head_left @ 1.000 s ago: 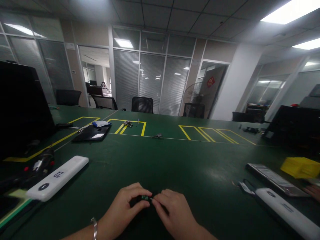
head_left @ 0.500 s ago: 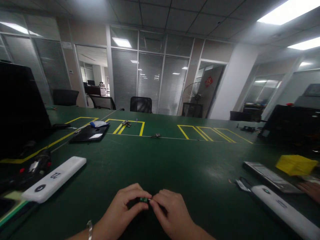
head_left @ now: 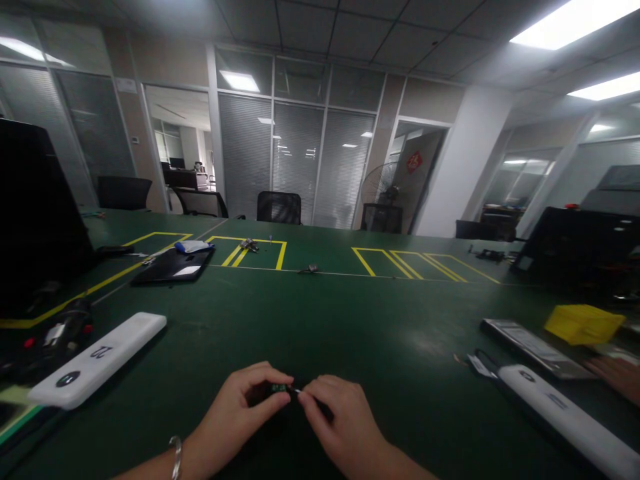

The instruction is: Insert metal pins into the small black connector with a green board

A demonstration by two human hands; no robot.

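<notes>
Low in the middle of the head view, my left hand (head_left: 235,413) pinches a small green circuit board (head_left: 279,387) between thumb and fingertips. A silver bracelet circles that wrist. Just to the right, my right hand (head_left: 345,417) is closed in a pinch on a thin piece with a pale tip (head_left: 297,391); its kind is too small to tell. This piece points at the board's right end, and a dark bit shows between them. Whether the two touch I cannot tell. Both hands are just above the green tabletop (head_left: 280,320).
On the left lies a white bar-shaped device (head_left: 113,357) marked 22, on the right a similar white device (head_left: 555,403). Beyond that are a flat grey case (head_left: 533,347), a yellow box (head_left: 583,323) and another person's hand (head_left: 617,377). A black flat panel (head_left: 160,267) lies farther back.
My left hand has shifted slightly left with the circuit board, so the gap between my fingertips is wider and more of the thin piece shows. The whole view has shifted slightly.
</notes>
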